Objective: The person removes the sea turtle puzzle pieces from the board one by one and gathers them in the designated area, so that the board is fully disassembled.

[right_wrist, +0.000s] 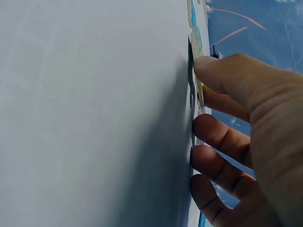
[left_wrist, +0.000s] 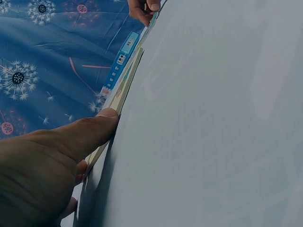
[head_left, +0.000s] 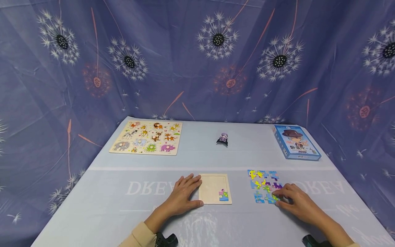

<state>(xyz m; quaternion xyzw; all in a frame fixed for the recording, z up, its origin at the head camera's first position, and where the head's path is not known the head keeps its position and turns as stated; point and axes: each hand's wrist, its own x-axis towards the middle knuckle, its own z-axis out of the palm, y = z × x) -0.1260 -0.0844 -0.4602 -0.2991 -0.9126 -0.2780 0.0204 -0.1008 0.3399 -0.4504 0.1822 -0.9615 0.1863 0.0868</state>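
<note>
A square wooden puzzle tray [head_left: 213,188] lies flat, with joined jigsaw pieces [head_left: 223,195] in its near right corner. My left hand [head_left: 185,195] rests at the tray's left side, fingers fairly straight and spread. Its thumb [left_wrist: 102,125] touches the near edge in the left wrist view. To the right of the tray, loose jigsaw pieces [head_left: 259,184] lie in rough rows. My right hand [head_left: 296,200] pinches a jigsaw piece [right_wrist: 197,47] between thumb and index finger at the near right of that group. The fingertips partly cover this piece, and its other fingers are bent.
An animal puzzle board [head_left: 148,137] lies at the back left. A small dark-and-pink hair clip-like item [head_left: 223,139] sits at the back middle. A blue box [head_left: 296,142] stands at the back right. A dandelion-patterned curtain [head_left: 185,61] hangs behind the table.
</note>
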